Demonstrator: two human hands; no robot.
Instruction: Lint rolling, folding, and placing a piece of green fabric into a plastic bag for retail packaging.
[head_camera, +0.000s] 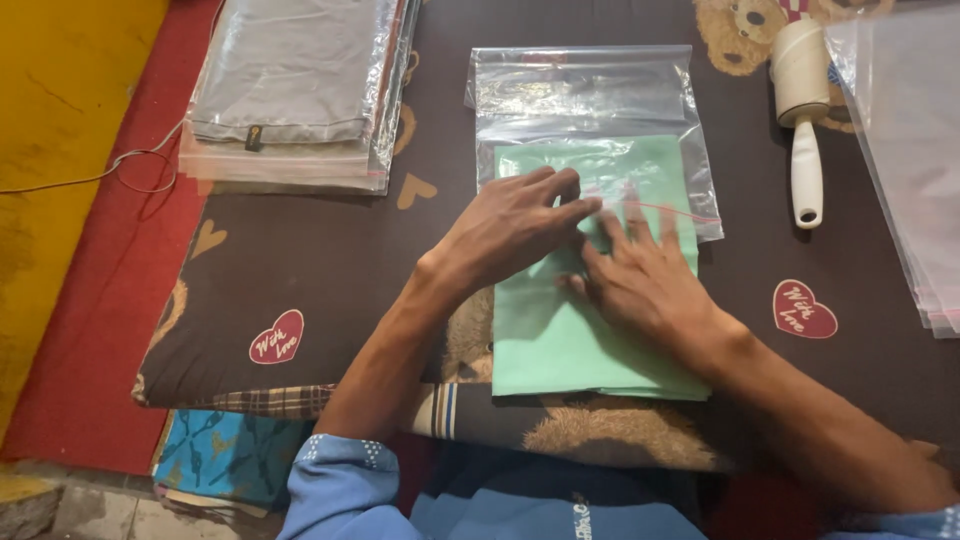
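Observation:
A folded mint-green cloth (560, 345) lies on the dark brown padded surface (320, 250), its far end pushed partway into a clear plastic zip bag (585, 100). My left hand (515, 225) rests flat on the cloth at the bag's mouth, fingers pointing right. Beside it, my right hand (640, 275) presses flat on the cloth, fingers spread and reaching under the bag's open edge. Neither hand closes around anything.
A stack of bagged grey folded cloths (295, 90) sits at the back left. A white lint roller (803, 110) lies at the back right. Several empty clear bags (915, 150) are piled at the right edge. Red floor mat (90, 300) lies left.

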